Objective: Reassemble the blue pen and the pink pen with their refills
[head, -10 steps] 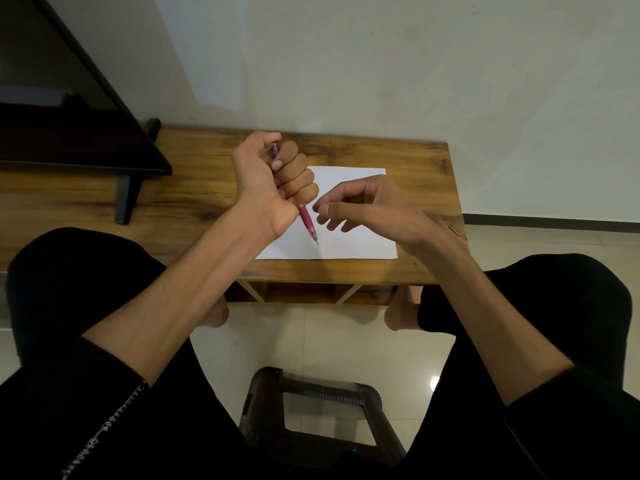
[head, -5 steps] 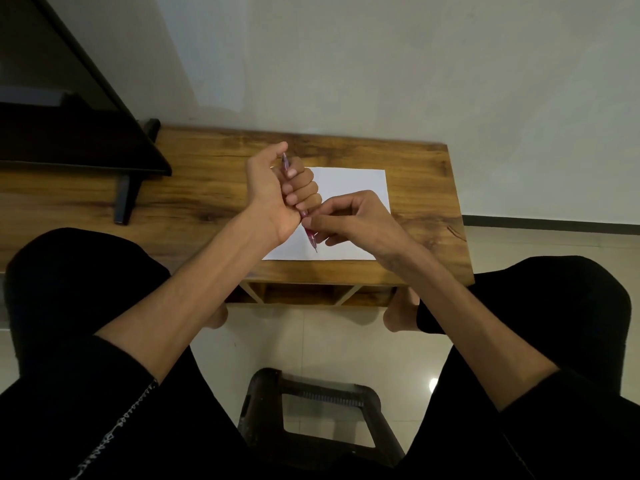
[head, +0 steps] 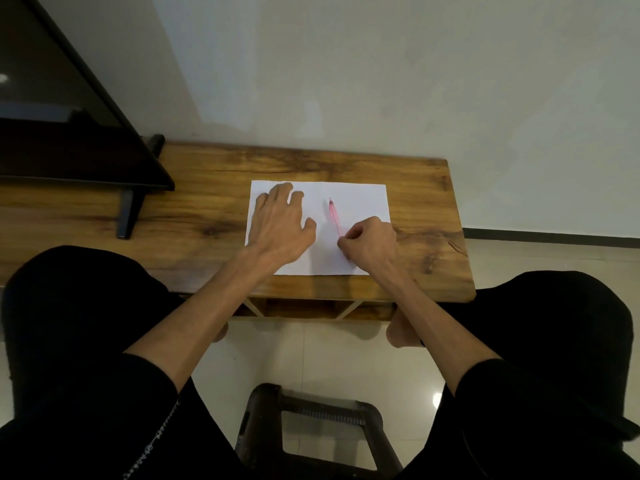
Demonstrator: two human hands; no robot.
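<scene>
The pink pen (head: 334, 218) lies on a white sheet of paper (head: 360, 199) on the wooden table (head: 207, 202), its far end pointing away from me. My right hand (head: 370, 245) has curled fingers and pinches the pen's near end. My left hand (head: 278, 225) lies flat on the left half of the sheet with fingers spread. Whatever may lie under the left hand is hidden. No blue pen is visible.
A dark flat screen (head: 69, 133) on a black stand (head: 130, 211) occupies the table's left end. The table's right edge (head: 464, 237) is close to my right hand. A dark stool (head: 311, 427) stands on the tiled floor between my knees.
My left hand let go of the pink pen and moved left to lie flat on the paper. The right hand brought the pen down onto the sheet.
</scene>
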